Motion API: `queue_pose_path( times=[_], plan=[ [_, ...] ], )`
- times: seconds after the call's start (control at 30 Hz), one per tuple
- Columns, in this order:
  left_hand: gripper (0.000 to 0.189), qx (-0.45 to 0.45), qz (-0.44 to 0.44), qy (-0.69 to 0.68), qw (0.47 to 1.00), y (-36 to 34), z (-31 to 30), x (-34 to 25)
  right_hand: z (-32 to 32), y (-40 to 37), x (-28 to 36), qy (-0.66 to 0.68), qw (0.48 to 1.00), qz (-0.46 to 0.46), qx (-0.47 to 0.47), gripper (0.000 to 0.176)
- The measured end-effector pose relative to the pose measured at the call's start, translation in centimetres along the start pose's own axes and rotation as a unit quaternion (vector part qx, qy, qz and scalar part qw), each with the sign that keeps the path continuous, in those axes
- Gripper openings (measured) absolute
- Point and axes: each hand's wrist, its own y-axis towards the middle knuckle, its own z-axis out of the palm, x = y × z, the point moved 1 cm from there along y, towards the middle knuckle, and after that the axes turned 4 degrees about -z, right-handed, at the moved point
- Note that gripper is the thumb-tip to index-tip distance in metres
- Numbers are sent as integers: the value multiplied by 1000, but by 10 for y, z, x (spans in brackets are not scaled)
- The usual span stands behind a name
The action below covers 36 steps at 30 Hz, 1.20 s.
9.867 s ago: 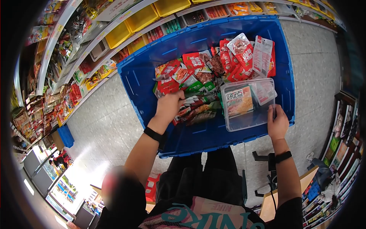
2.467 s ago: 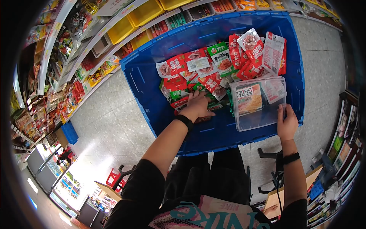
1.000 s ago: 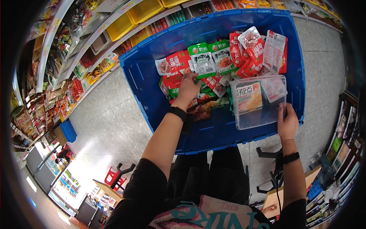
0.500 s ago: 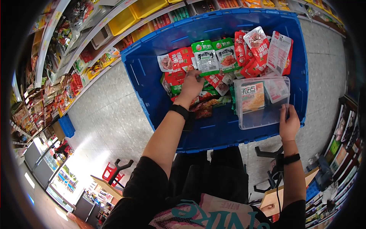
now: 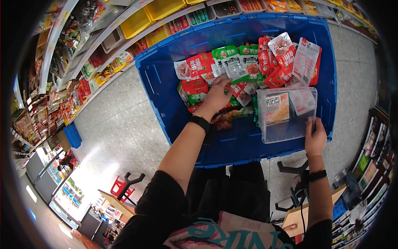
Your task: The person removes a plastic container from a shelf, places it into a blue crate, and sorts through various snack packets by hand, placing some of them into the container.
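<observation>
My left hand (image 5: 218,95) reaches over the middle of the pile, its fingers bent and closed at the lower edge of a green-and-silver food pouch (image 5: 230,66). Glare blurs part of that pouch's front. A second green pouch (image 5: 251,64) lies right beside it. Farther right, my right hand (image 5: 316,139) grips the lower right corner of a clear plastic box (image 5: 286,128), thumb on the near side. A printed label (image 5: 277,108) with an orange food picture shows on the box. Red food pouches (image 5: 195,68) lie left of the green ones.
The pile sits in a large blue crate (image 5: 153,95). More red and white pouches (image 5: 306,62) lie at its right end. Shelves with yellow bins (image 5: 136,23) and snack packets run behind and left. A red stool (image 5: 122,189) stands on the floor at lower left.
My left hand has shifted right along the lower edge of the green pouch, which now looks tilted and catches glare. My right hand stays on the clear box. The whole view has shifted slightly.
</observation>
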Motion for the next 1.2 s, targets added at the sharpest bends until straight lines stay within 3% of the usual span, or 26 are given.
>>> queue_pose_path(
  times=[0.1,0.17,0.2,0.27,0.3,0.4,0.5,0.63,0.7,0.73,0.8,0.83,0.87,0.93,1.2],
  plan=[
    [38,54,6,-59,997,3,-5,2,0,0,-1,1,1000,5,1,25],
    [44,-57,-44,93,993,4,-13,5,0,0,-1,3,1000,6,1,25],
    [44,-57,-43,93,993,4,-15,6,0,0,0,5,1000,7,3,25],
    [46,-52,-148,262,952,2,-27,1,0,0,0,6,1000,9,5,26],
    [57,6,-159,271,950,7,-31,10,0,0,-1,7,1000,10,5,26],
    [67,47,-167,389,905,11,-32,14,-1,0,0,6,1000,10,4,26],
    [73,92,-189,413,886,13,-39,11,-1,0,2,1,1000,9,1,26],
    [68,38,-140,429,892,9,-43,16,0,0,-1,-4,1000,7,-1,27],
    [54,-96,-83,354,927,4,-59,-4,-1,0,0,0,1000,9,2,27],
    [54,-96,-82,355,926,1,-65,-8,-2,0,1,3,1000,9,4,26],
    [44,-208,-11,73,975,-3,-79,-15,-3,0,3,3,1000,7,4,25],
    [33,-209,-15,-93,973,-2,-74,-2,-4,1,4,3,1000,4,4,25],
    [33,-209,-14,-93,973,-7,-80,-21,-4,1,3,3,1000,4,3,25],
    [30,-107,-114,-370,916,-26,-88,-57,-2,1,1,7,1000,7,7,24],
    [43,-45,-43,-446,893,-61,-90,-103,-2,1,1,2,1000,-2,4,24]
  ],
)
